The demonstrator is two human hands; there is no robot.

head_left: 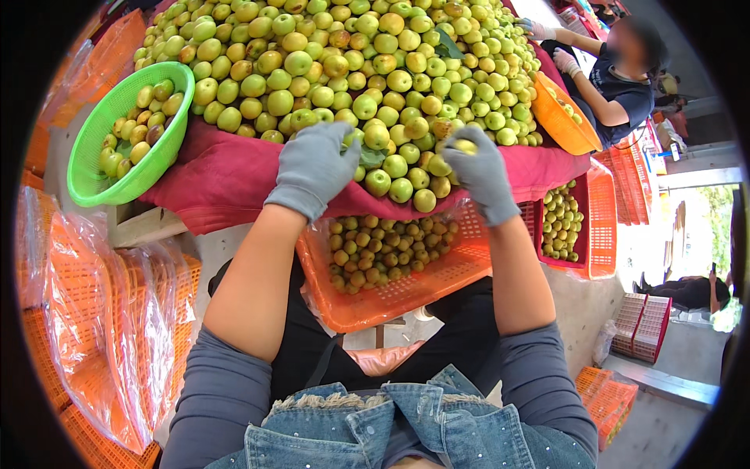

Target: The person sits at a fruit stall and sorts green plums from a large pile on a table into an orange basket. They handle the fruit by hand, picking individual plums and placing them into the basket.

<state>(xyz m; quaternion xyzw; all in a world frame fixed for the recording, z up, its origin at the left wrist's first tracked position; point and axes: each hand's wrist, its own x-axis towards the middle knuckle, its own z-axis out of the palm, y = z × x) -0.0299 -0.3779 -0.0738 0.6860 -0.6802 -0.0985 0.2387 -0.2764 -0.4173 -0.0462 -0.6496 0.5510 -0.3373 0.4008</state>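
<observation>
A big heap of small round yellow-green fruit (312, 66), some with brown patches, lies on a red cloth (234, 168). At the heap's near edge, my left hand (314, 166), in a grey glove, is closed on a green fruit (353, 139) that shows partly past the fingers. My right hand (484, 172), gloved alike, grips a yellowish fruit (466, 146) between thumb and fingers. A green leaf (372, 157) lies among the fruit between the hands. Below them, an orange crate (383, 306) holds more of the same fruit.
A green basket (82, 168) with browner fruit stands at the left. At the right are an orange basket (566, 129), a red-lined crate of fruit (582, 262), and a gloved co-worker (613, 94) beside the heap. Plastic-covered orange crates (86, 305) are stacked at my left.
</observation>
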